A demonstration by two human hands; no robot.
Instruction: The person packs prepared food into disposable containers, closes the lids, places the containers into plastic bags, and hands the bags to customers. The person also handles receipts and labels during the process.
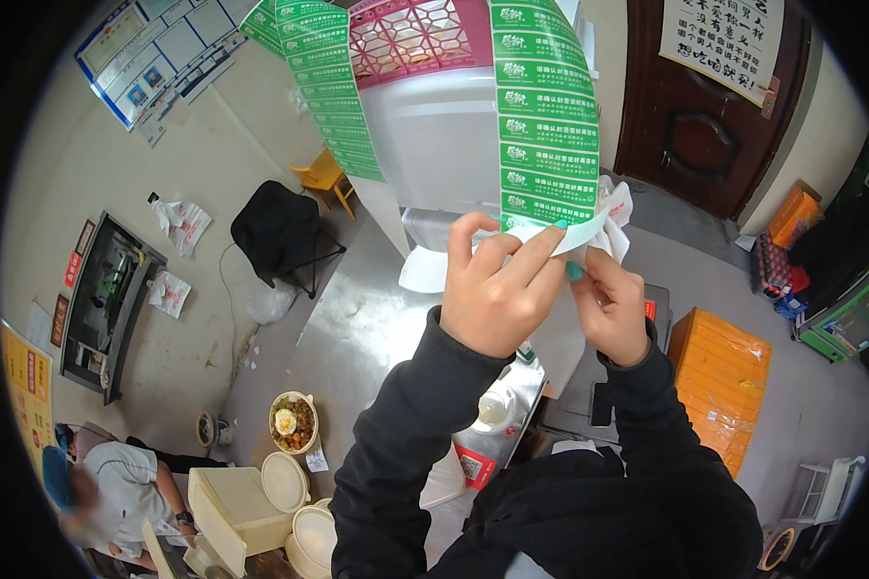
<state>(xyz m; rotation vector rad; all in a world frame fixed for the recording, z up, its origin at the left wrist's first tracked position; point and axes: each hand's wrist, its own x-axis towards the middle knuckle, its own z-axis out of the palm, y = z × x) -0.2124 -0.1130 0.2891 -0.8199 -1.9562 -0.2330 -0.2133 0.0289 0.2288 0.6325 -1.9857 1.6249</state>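
Observation:
Straight ahead hangs a long strip of green printed stickers (548, 123) on white backing paper. My left hand (503, 279) grips the lower end of this strip, its fingertips on the bottom green sticker and the curled white backing. Close on its right, my right hand (612, 304) pinches the strip's edge beside a crumpled white plastic bag (615, 217). A second green sticker strip (333, 101) hangs farther left, with bare white backing below it. Both strips hang in front of a white appliance or cabinet (434, 145) topped by a pink plastic basket (416, 40).
A steel worktop (355, 304) lies below. On it, lower left, are a bowl of food with an egg (293, 423), round lids (284, 481) and a cream container (239, 506). A co-worker (127, 478) stands at far left. An orange box (720, 383) stands right.

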